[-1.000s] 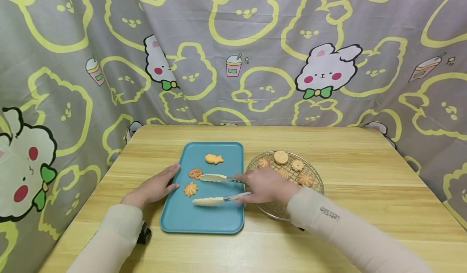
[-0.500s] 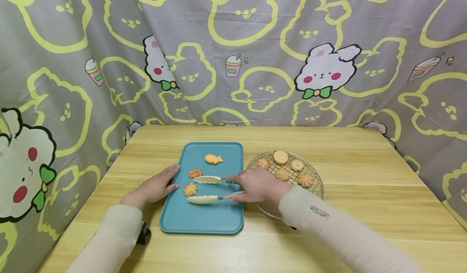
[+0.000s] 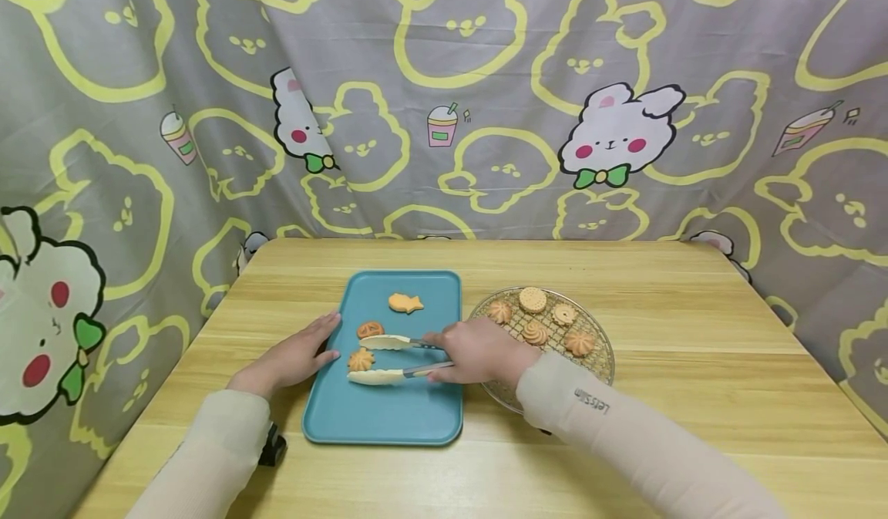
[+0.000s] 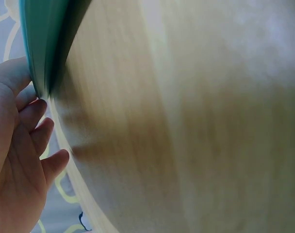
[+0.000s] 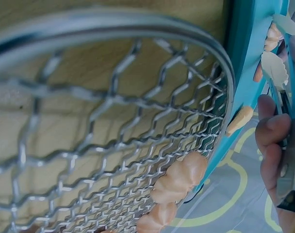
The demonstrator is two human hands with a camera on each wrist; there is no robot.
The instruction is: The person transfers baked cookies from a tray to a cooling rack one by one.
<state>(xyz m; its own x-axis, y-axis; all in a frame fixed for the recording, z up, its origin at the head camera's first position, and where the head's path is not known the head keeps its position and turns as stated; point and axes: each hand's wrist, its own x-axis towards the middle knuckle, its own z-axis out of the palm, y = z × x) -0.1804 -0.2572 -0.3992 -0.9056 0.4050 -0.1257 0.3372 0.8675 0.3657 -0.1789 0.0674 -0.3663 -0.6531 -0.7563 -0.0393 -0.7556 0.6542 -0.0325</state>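
Observation:
My right hand (image 3: pixel 479 349) grips a pair of tongs (image 3: pixel 378 378) with cream tips and metal arms. The tongs are spread over the blue tray (image 3: pixel 388 420), their tips on either side of a flower-shaped cookie (image 3: pixel 361 360). The far tip partly covers a pretzel-shaped cookie (image 3: pixel 370 328). Farther back on the tray lies a fish-shaped cookie (image 3: pixel 405 303). My left hand (image 3: pixel 287 361) rests at the tray's left edge with its fingers extended. In the left wrist view, the fingers (image 4: pixel 43 133) are beside the tray's rim (image 4: pixel 40 43).
A round wire rack (image 5: pixel 111 99) stands to the tray's right, partly behind my right hand and sleeve. It bears several cookies, among them a round dotted one (image 3: pixel 533 300) and a swirled one (image 3: pixel 535 332). A patterned curtain (image 3: pixel 444 172) hangs behind the wooden table (image 3: pixel 666 288).
My right hand has moved left with the tongs, and the tips have come around the flower-shaped cookie. My left hand, the tray and the cookies have stayed in place.

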